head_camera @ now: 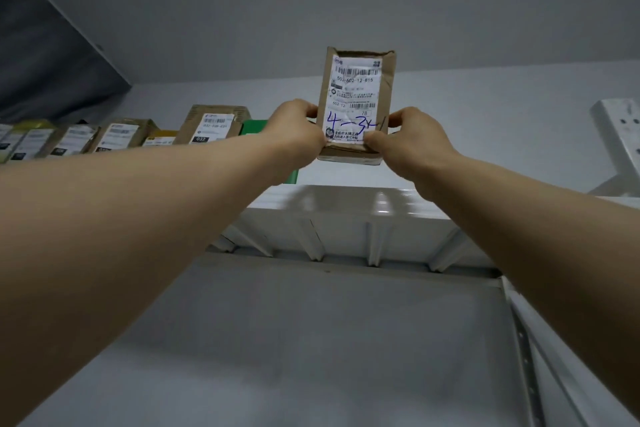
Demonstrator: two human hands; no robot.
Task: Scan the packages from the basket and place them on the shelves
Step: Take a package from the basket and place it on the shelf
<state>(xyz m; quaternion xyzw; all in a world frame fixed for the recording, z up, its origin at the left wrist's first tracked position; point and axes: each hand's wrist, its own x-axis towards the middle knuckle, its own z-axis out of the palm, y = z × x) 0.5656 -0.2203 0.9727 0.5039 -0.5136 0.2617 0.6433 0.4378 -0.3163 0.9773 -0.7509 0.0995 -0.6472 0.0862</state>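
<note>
Parcel (356,87): held upright above the shelf's (346,204) front edge, its lower corners pinched by the left hand (298,135) and right hand (415,139), thumbs pressed on the label. Risk judged: toppling forward off the edge if stood on its narrow end. Room noted between green box (256,126) and right post (620,135); boxes (211,125) lined leftward.

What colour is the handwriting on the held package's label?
Blue ink, reading roughly "4-3", on the white label of the brown package; head view.

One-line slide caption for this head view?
Left hand and right hand hold a brown cardboard package upright above a white metal shelf, right of shelved packages.
</note>
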